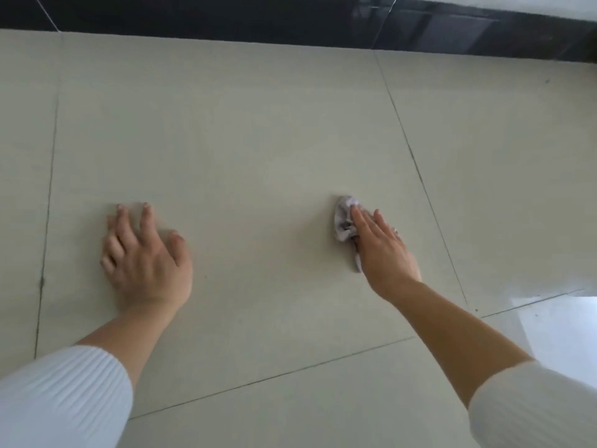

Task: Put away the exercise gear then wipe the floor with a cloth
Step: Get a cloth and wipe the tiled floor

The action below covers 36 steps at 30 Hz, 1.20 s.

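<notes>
In the head view, the person leaned over a pale tiled floor (258,124), both arms reaching forward from ribbed white sleeves (64,399). A dark skirting band (226,17) ran along the far edge of the tiles.

The right hand (384,250) lay flat on a small crumpled cloth (344,221), right of centre. Its fingers were stretched out nearly straight and close together, pressing the cloth down against the tile rather than gripping it; most of the cloth showed bunched on the left side of the fingers, with a strip trailing under the palm. How much of it sat beneath the hand could not be told.

The left hand (145,257) rested on the bare floor well apart to the left, fingers spread and slightly bent, fingertips and heel down, holding nothing. It looked to be bracing the person's weight.

No exercise gear showed anywhere, so the putting-away part seemed finished or out of sight, and the step in hand was judged to be wiping.

The next move would call for sliding the cloth across the tile with steady downward pressure, keeping the flat hand on top so the cloth does not slip out, while the left hand props the body.
</notes>
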Each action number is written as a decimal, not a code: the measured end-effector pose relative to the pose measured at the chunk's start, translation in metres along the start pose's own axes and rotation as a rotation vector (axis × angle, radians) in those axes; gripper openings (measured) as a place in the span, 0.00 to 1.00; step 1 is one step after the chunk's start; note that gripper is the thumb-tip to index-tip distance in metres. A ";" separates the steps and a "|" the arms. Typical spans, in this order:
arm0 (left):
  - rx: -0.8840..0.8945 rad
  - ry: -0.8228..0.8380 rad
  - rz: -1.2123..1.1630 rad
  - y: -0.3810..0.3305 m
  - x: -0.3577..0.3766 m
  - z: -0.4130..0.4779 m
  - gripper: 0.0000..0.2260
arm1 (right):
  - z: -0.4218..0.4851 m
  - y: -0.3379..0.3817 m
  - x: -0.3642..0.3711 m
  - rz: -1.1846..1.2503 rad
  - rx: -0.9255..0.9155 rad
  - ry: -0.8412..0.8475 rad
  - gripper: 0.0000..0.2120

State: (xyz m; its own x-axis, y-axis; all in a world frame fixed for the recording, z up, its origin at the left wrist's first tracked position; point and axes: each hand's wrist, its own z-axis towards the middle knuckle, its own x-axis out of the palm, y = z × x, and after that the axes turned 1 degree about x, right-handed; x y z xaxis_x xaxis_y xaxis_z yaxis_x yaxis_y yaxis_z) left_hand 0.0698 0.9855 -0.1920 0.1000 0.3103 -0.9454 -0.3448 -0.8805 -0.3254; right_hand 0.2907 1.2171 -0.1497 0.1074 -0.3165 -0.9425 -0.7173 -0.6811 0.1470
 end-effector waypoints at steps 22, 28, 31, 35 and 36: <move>0.122 0.239 -0.123 0.075 -0.042 -0.099 0.30 | -0.078 0.145 0.093 0.007 -1.011 -0.070 0.23; 0.120 0.284 0.065 0.103 -0.052 -0.137 0.34 | -0.033 0.063 0.058 -0.091 -0.849 -0.147 0.23; 0.080 0.301 0.122 0.123 -0.069 -0.163 0.33 | -0.028 0.061 0.043 0.078 -0.362 -0.139 0.26; 0.007 0.474 0.153 0.147 -0.093 -0.204 0.34 | -0.055 0.122 0.059 0.199 -0.138 -0.133 0.24; 0.013 0.501 0.178 0.153 -0.098 -0.212 0.34 | -0.069 0.141 0.068 0.203 -0.209 -0.120 0.24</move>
State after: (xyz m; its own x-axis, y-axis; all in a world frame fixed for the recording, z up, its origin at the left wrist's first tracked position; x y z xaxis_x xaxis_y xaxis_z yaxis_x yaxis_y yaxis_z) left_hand 0.2049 0.7450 -0.1533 0.4713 -0.0552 -0.8803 -0.4081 -0.8984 -0.1621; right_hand 0.2444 1.0536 -0.1723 -0.1141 -0.3881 -0.9145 -0.5577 -0.7368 0.3822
